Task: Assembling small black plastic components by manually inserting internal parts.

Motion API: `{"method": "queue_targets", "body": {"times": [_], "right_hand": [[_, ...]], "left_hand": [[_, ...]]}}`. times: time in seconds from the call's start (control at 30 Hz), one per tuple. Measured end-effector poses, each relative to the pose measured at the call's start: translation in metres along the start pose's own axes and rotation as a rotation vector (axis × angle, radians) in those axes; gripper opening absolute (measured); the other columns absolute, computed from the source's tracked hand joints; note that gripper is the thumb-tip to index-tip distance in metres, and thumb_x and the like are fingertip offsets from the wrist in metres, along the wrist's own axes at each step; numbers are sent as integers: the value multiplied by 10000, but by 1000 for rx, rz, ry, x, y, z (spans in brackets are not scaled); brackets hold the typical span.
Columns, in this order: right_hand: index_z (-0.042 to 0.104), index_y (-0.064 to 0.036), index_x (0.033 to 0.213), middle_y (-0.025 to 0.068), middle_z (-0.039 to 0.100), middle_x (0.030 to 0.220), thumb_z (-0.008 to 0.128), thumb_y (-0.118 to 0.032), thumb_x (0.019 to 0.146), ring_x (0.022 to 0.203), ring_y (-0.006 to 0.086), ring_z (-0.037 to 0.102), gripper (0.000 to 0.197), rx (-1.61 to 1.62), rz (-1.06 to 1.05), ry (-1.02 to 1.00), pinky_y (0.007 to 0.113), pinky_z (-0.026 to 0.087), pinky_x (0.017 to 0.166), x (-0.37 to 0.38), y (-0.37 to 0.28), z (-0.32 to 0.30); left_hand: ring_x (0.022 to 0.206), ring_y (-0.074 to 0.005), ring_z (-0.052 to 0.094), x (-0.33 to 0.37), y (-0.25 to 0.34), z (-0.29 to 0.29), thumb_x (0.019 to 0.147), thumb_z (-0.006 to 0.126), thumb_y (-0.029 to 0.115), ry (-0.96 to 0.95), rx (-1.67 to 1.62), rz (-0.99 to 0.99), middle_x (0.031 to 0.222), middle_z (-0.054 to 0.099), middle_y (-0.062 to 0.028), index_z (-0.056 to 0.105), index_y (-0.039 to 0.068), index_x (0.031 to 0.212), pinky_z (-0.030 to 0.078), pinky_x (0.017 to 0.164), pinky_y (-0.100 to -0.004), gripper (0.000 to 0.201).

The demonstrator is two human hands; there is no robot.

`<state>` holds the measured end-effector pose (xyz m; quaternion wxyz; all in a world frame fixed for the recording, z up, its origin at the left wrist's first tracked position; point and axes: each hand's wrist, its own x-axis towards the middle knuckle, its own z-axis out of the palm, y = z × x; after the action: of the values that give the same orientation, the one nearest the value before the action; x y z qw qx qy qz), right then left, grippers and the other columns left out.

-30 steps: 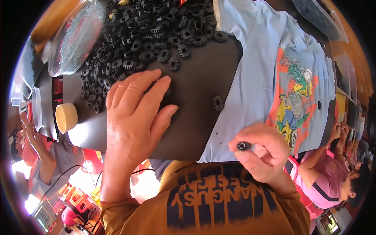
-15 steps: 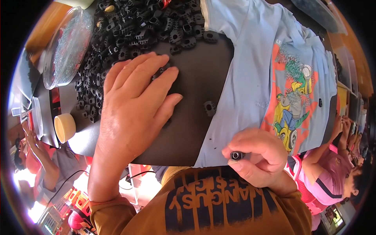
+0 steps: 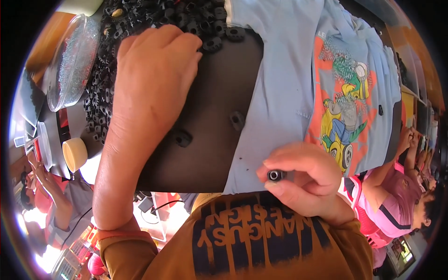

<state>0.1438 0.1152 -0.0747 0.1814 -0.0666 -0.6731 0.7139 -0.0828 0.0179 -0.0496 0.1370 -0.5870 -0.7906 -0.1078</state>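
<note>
My right hand (image 3: 310,170) pinches a small black plastic piece (image 3: 276,175) between thumb and fingers, with its round, metal-ringed opening showing. It hovers over the near edge of a light blue printed T-shirt (image 3: 280,88) spread on the table. My left hand (image 3: 151,70) reaches over the near side of a big pile of ridged black plastic pieces (image 3: 95,105). Its fingers curl down and their tips are out of sight, so anything they grip is hidden. Two loose black pieces lie apart from the pile: one (image 3: 181,137) beside my left forearm, another (image 3: 237,120) by the shirt's edge.
An oval clear plastic tub (image 3: 52,88) holding shiny little bits stands left of the pile. Nearer me is a small pale yellow cup (image 3: 74,155). Other people sit at both sides, one in a pink top (image 3: 389,207) at the right.
My left hand has moved farther over the pile and its spread fingers have curled in. A loose black piece now shows beside that forearm. The right hand keeps its pinch.
</note>
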Motion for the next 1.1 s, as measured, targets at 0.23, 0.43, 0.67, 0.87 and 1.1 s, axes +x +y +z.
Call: {"method": "queue_targets", "body": {"times": [0.23, 0.43, 0.67, 0.87, 1.1], "right_hand": [[618, 41, 998, 92, 647, 821, 712, 20, 749, 688, 131, 614, 267, 135, 31, 107, 226, 473, 614, 1, 2, 0], [607, 45, 988, 78, 650, 855, 718, 32, 753, 705, 105, 596, 260, 295, 60, 133, 226, 459, 614, -5, 4, -1], [618, 38, 960, 73, 651, 847, 687, 23, 790, 700, 102, 590, 184, 370, 25, 95, 226, 442, 602, -3, 2, -2], [635, 21, 927, 57, 652, 794, 688, 15, 791, 652, 79, 587, 146, 299, 22, 35, 205, 425, 555, -2, 4, -5], [642, 16, 877, 59, 646, 771, 707, 6, 772, 638, 86, 606, 124, 247, -25, 76, 205, 433, 514, -1, 5, -3]], "left_hand": [[771, -113, 566, -11, 32, -29, 829, 554, -52, -134, -649, -252, 865, 599, -43, 605, -15, 966, 445, 706, -223, 150], [781, -178, 580, -30, 56, -52, 746, 593, -58, -284, -1217, -338, 875, 600, -130, 638, -58, 907, 451, 696, -248, 167], [765, -145, 532, -33, 75, -58, 729, 628, -46, -331, -1304, -433, 847, 584, -88, 642, -42, 909, 408, 671, -233, 180], [732, -146, 513, -33, 72, -59, 739, 633, -33, -337, -1203, -309, 819, 576, -76, 644, -36, 906, 387, 631, -241, 168], [672, -180, 517, -31, 74, -57, 719, 640, -22, -283, -1043, -186, 736, 578, -83, 645, -30, 886, 389, 608, -271, 167]]}}
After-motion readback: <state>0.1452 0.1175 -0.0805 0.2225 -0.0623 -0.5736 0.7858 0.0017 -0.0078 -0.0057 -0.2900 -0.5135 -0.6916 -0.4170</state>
